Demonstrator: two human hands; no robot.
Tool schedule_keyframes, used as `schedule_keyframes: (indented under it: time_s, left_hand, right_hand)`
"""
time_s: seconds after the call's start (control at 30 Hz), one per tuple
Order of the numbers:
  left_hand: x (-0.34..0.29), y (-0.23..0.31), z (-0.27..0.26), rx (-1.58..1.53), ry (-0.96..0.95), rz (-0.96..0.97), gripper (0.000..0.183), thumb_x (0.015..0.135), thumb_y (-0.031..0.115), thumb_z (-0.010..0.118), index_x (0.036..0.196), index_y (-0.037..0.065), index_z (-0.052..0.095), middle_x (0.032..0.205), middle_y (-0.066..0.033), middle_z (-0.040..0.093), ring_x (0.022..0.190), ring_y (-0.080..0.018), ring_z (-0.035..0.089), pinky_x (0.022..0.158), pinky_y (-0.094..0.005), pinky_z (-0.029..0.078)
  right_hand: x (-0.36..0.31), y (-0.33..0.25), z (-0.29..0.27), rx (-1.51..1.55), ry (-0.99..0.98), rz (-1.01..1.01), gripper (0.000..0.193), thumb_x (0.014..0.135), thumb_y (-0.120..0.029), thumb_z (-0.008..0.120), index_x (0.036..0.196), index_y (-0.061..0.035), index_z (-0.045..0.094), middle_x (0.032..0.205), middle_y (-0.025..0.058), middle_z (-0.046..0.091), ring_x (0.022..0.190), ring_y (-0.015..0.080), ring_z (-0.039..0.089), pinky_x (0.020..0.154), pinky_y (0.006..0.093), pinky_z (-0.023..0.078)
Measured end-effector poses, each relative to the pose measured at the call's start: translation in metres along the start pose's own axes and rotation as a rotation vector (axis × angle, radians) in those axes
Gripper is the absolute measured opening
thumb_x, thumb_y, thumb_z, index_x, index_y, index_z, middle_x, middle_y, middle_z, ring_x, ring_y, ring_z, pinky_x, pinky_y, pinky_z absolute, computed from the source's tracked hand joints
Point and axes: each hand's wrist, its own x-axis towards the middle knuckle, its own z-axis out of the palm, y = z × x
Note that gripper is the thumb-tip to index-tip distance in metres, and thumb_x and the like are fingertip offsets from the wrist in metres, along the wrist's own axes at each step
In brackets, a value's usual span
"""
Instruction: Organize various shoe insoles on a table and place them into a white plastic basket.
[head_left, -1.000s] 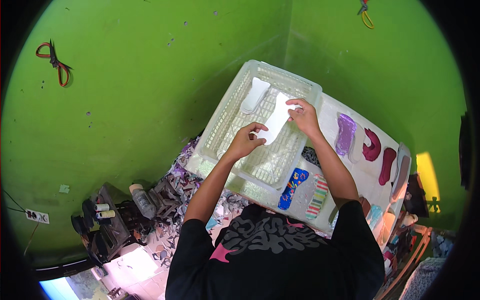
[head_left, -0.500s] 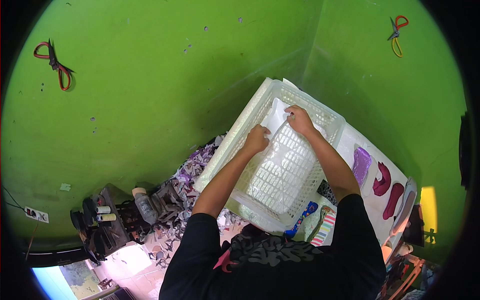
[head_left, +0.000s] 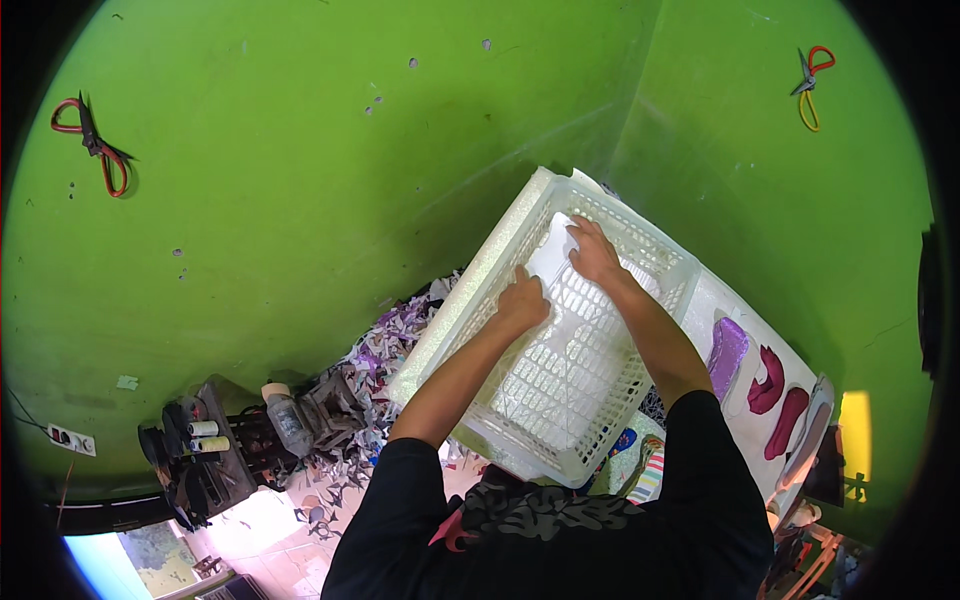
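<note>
A white plastic basket (head_left: 682, 290) with latticed walls and floor sits at an angle on a table. In its far left part lies a smooth white sheet (head_left: 549, 254), flat against the basket floor; its exact material is unclear. My left hand (head_left: 522, 302) rests at the sheet's near left edge, index finger stretched along it and the other fingers partly curled. On the sheet's right side lies my right hand (head_left: 594, 252), fingers extended and apart, palm down. Neither hand appears to grip anything. Both forearms reach over the basket's near side.
Right of the basket, the white tabletop (head_left: 745, 425) carries a purple glittery piece (head_left: 728, 355) and dark red pieces (head_left: 768, 382). Scraps (head_left: 385, 350) are heaped at left, beside a stand with thread spools (head_left: 208, 436). Scissors (head_left: 92, 145) hang on the green wall.
The white sheet, raised and pinched by both hands before, now lies flatter. My left index finger has straightened and my right fingers have spread over the sheet. The view has shifted slightly.
</note>
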Motion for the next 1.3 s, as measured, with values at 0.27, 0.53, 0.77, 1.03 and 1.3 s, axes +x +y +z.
schedule_keyframes:
  time_s: [0.27,0.53,0.77,1.03,1.3]
  left_hand:
    - [0.001,-0.004,0.017,0.386,-0.034,0.133,0.053,0.075,0.024,0.063,0.123,0.003,0.054,0.148,-0.0219,0.025,0.105,-0.0366,0.060,0.087,-0.0483,0.050]
    - [-0.001,-0.006,0.008,0.272,-0.190,0.093,0.056,0.074,0.019,0.061,0.129,0.015,0.053,0.154,-0.0150,0.015,0.112,-0.0349,0.058,0.092,-0.0437,0.048]
    - [0.007,-0.024,0.017,0.122,-0.214,0.195,0.052,0.076,0.027,0.064,0.125,0.013,0.057,0.149,-0.0196,0.024,0.118,-0.0372,0.051,0.097,-0.0422,0.043]
    - [-0.056,0.015,-0.061,-0.437,0.142,0.553,0.034,0.081,0.013,0.066,0.113,0.002,0.057,0.118,-0.0146,0.056,0.091,-0.0238,0.061,0.076,-0.0320,0.051]
    - [-0.142,0.070,-0.056,-0.477,0.101,0.533,0.033,0.083,0.018,0.064,0.113,0.005,0.059,0.123,-0.0135,0.056,0.091,-0.0221,0.064,0.079,-0.0342,0.048]
  right_hand:
    - [-0.001,0.005,0.017,-0.052,-0.140,-0.100,0.057,0.072,-0.004,0.060,0.128,-0.0032,0.050,0.143,0.0156,0.038,0.131,0.0322,0.036,0.107,0.0393,0.035]
    - [-0.009,-0.003,0.021,-0.220,-0.177,-0.050,0.065,0.073,0.000,0.054,0.137,-0.0061,0.041,0.150,0.0131,0.027,0.139,0.0276,0.025,0.108,0.0373,0.032]
    - [-0.010,0.005,-0.006,-0.010,-0.327,-0.066,0.065,0.071,0.000,0.054,0.135,-0.0053,0.044,0.151,0.0153,0.024,0.137,0.0324,0.027,0.112,0.0382,0.028]
    - [-0.139,-0.044,-0.132,0.415,0.117,-0.112,0.041,0.078,-0.001,0.055,0.119,-0.0058,0.058,0.127,0.0157,0.055,0.120,0.0327,0.050,0.103,0.0368,0.038]
    - [-0.313,-0.037,-0.181,0.323,0.466,0.197,0.038,0.078,0.001,0.056,0.115,-0.0022,0.059,0.122,0.0148,0.059,0.115,0.0291,0.055,0.098,0.0338,0.041]
